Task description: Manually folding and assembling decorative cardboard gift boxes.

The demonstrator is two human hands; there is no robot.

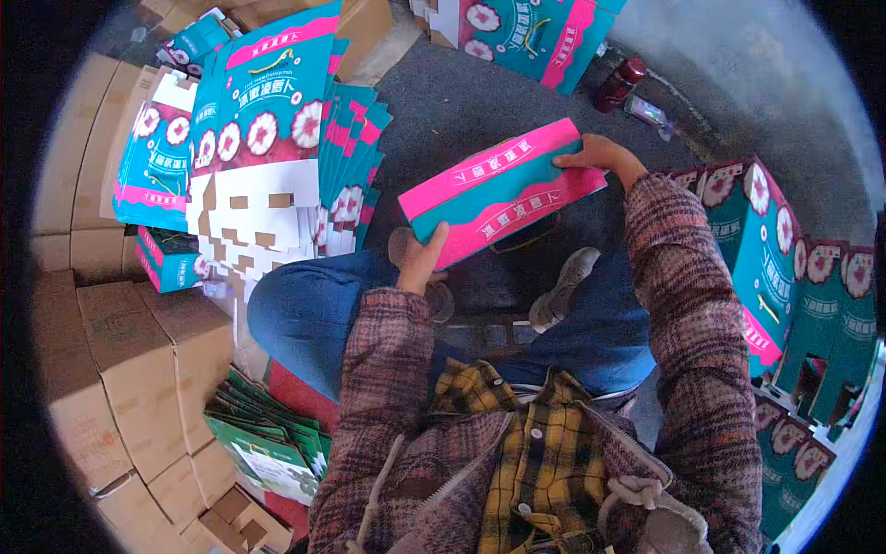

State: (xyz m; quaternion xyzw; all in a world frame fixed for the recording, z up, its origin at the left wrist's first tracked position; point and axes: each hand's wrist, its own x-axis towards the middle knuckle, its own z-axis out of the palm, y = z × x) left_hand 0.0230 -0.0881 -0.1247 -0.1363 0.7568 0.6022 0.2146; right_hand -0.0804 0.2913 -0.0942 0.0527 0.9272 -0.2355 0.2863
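A pink and teal gift carton (503,189) is held up over my lap, tilted with its right end higher. My left hand (422,263) grips its near left corner, thumb lying on the pink face. My right hand (595,159) is closed round the far right end, fingers partly hidden by the carton. A thin cord shows just below its near edge. Most of the carton's underside is out of sight.
Flat teal cartons (272,111) with white flaps are stacked at my left. Brown cardboard boxes (129,360) line the left side, near green folded bags (268,439). Made-up teal cartons (761,249) stand on the right. A dark red bottle (620,85) lies at the back right.
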